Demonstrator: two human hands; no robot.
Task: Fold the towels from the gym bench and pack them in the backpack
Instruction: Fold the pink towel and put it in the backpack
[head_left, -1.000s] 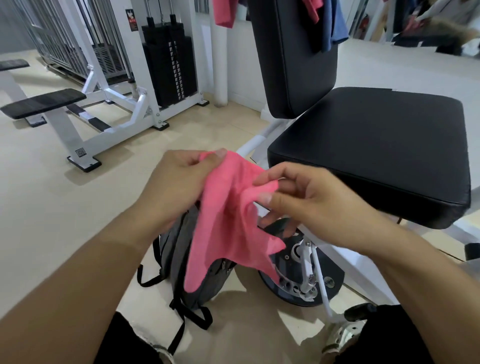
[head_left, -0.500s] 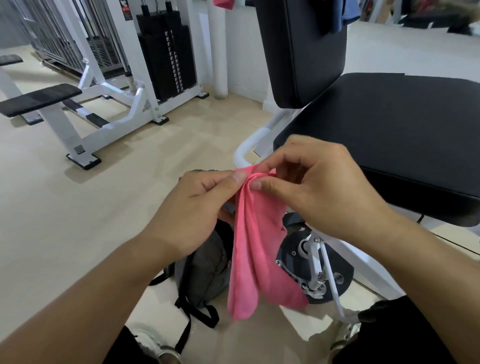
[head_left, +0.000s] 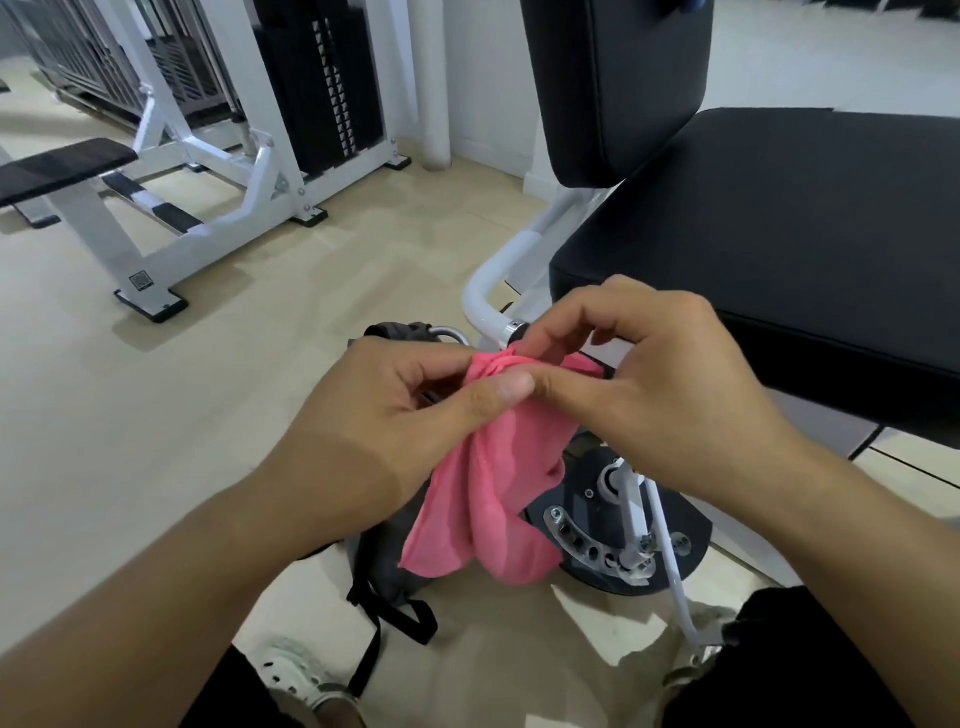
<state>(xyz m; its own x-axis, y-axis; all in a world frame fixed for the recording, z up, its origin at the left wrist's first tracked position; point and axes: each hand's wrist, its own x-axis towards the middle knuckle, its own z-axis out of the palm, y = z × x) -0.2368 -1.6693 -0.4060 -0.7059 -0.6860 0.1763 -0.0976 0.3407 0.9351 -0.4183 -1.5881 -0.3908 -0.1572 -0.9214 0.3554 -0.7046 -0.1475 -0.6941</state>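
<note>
fold: pink towel (head_left: 488, 478) bunched, half-done | hands: left (head_left: 395, 415) and right (head_left: 670, 395) both pinched on it | backpack (head_left: 384, 561): nothing packed yet, looks like

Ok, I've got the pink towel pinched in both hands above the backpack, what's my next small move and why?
Probably draw the hands apart to pull the top edge straight. The left hand and right hand pinch the pink towel at almost one spot, so it hangs bunched and creased over the backpack, not flat enough to fold.
</note>
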